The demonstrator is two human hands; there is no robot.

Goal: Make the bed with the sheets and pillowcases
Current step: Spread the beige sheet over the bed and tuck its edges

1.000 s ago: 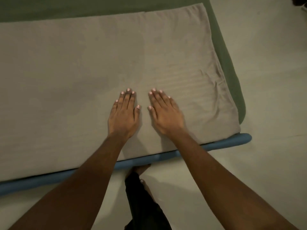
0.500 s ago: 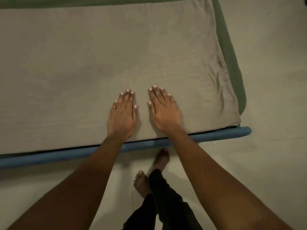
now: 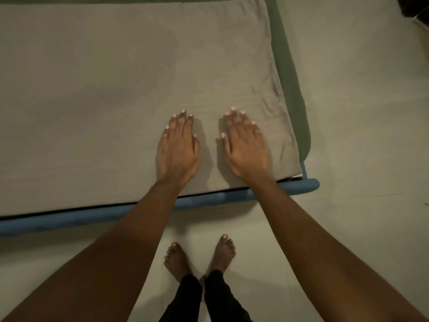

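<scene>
A grey-beige sheet [image 3: 104, 89] lies spread flat over the bed, with small creases near its right corner. Beneath it a green mattress cover [image 3: 292, 89] shows along the right side and the top edge. My left hand [image 3: 177, 149] rests palm down on the sheet near the front edge, fingers straight and close together. My right hand [image 3: 245, 147] lies flat beside it, a short gap between the two. Neither hand grips any cloth. No pillowcase is in view.
A blue bed frame rail [image 3: 92, 214] runs along the front edge of the bed and ends at the right corner. My bare feet [image 3: 199, 256] stand on the pale floor [image 3: 359, 135] just in front of it. A dark object [image 3: 415, 5] sits at the top right.
My hands have slid slightly apart on the sheet, the right one toward the corner. My feet have stepped back from the rail and now stand side by side.
</scene>
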